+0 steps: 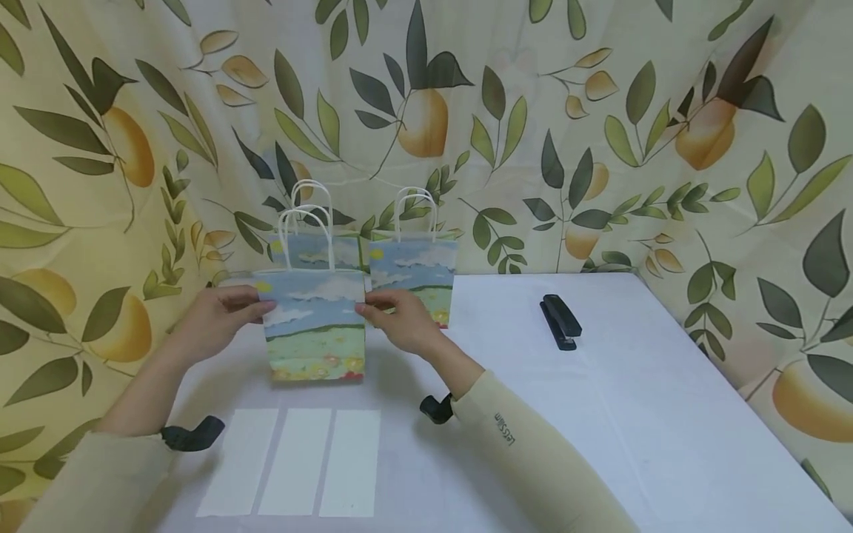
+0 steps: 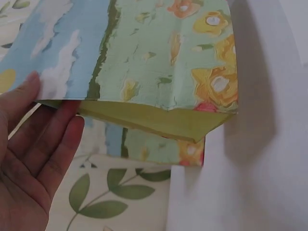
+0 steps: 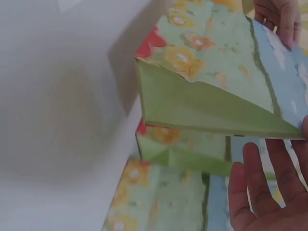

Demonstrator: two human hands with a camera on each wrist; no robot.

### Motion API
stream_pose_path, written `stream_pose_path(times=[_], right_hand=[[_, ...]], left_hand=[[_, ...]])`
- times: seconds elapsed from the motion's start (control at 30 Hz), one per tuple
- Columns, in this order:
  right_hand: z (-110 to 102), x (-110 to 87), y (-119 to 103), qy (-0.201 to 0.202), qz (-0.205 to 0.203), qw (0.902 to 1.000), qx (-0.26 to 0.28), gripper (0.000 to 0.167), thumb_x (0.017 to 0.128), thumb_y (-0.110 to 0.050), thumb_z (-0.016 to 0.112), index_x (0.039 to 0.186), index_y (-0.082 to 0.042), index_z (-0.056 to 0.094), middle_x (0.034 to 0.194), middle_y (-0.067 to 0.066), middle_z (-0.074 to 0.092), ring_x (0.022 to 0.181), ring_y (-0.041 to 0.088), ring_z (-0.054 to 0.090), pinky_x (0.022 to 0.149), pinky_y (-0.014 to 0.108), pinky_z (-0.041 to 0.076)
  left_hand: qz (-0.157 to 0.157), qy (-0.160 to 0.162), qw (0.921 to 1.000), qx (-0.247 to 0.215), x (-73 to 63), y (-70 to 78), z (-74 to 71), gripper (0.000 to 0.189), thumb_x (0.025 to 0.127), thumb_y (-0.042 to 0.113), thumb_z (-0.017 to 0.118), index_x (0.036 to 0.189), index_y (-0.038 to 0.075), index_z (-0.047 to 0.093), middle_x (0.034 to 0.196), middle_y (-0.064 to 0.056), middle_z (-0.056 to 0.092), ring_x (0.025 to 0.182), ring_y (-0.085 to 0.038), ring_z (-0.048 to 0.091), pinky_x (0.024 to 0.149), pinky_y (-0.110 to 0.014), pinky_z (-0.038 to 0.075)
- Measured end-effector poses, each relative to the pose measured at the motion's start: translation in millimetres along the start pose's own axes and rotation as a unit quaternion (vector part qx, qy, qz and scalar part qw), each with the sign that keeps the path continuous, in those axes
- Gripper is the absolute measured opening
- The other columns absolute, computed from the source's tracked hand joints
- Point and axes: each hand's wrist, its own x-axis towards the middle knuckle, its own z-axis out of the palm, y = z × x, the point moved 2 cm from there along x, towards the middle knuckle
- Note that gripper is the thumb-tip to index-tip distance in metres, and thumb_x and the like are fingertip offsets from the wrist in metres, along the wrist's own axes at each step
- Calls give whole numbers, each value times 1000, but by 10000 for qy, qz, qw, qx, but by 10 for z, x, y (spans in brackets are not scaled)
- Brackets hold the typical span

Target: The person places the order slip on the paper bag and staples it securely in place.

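A paper gift bag (image 1: 316, 326) painted with sky, meadow and flowers is held up between both hands, its white twisted handles on top. My left hand (image 1: 216, 322) pinches its left edge, thumb on the front face. At the right edge my right hand (image 1: 406, 322) pinches it the same way. In the left wrist view, the left hand (image 2: 36, 149) has its fingers behind the bag (image 2: 159, 53). The right wrist view shows the right hand (image 3: 272, 192) under the bag's green side panel (image 3: 192, 101), lower fingers spread.
Two matching bags stand behind, one at the right (image 1: 413, 266) and one partly hidden (image 1: 320, 252). Three white paper strips (image 1: 289, 459) lie in front on the white table (image 1: 666, 414). A black stapler (image 1: 560, 322) lies to the right. A patterned curtain (image 1: 493, 111) hangs at the back.
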Motion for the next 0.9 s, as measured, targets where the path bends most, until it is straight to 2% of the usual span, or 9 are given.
stream_pose_path(times=[0.1, 0.2, 0.43, 0.6, 0.77, 0.9], right_hand=[[-111, -52, 32, 84, -110, 9999, 4, 34, 103, -36, 66, 130, -17, 72, 140, 3, 65, 126, 24, 61, 100, 48, 54], [-233, -123, 87, 123, -132, 9998, 2, 32, 103, -37, 66, 128, -18, 73, 138, 2, 66, 125, 24, 62, 101, 47, 54], [-523, -324, 220, 95, -120, 9999, 53, 25, 103, -35, 66, 118, -16, 75, 125, 3, 70, 113, 22, 66, 99, 45, 54], [-744, -463, 297, 42, 63, 10000, -26, 25, 103, -35, 66, 117, -16, 76, 125, 3, 70, 110, 21, 68, 97, 43, 54], [-939, -568, 378, -151, 83, 9998, -120, 25, 102, -34, 67, 116, -15, 76, 117, 3, 73, 111, 23, 66, 96, 43, 52], [-1041, -632, 452, -267, 107, 9996, -6, 27, 102, -34, 66, 120, -16, 76, 115, 2, 76, 115, 23, 65, 104, 50, 49]], left_hand=[[177, -64, 9989, -430, 37, 54, 85, 16, 100, 14, 70, 104, 0, 76, 94, 6, 76, 84, -3, 74, 81, -18, 56], [150, -127, 9974, -699, 79, 112, 192, 16, 100, 15, 71, 104, 0, 77, 92, 6, 76, 83, -5, 74, 80, -20, 57], [-183, -155, 9955, -921, 204, 210, 502, 23, 98, 27, 74, 108, 6, 79, 95, -4, 78, 87, -12, 74, 75, -29, 57], [-169, -194, 9916, -1266, 266, 302, 748, 23, 97, 27, 75, 108, 7, 79, 98, -6, 77, 87, -12, 74, 80, -30, 59], [-150, -321, 9878, -1515, 315, 370, 967, 20, 97, 26, 75, 105, 8, 80, 98, -7, 77, 88, -16, 74, 81, -31, 59], [-254, -478, 9856, -1602, 339, 415, 1117, 19, 97, 25, 75, 106, 10, 80, 102, -6, 77, 90, -18, 74, 85, -41, 60]])
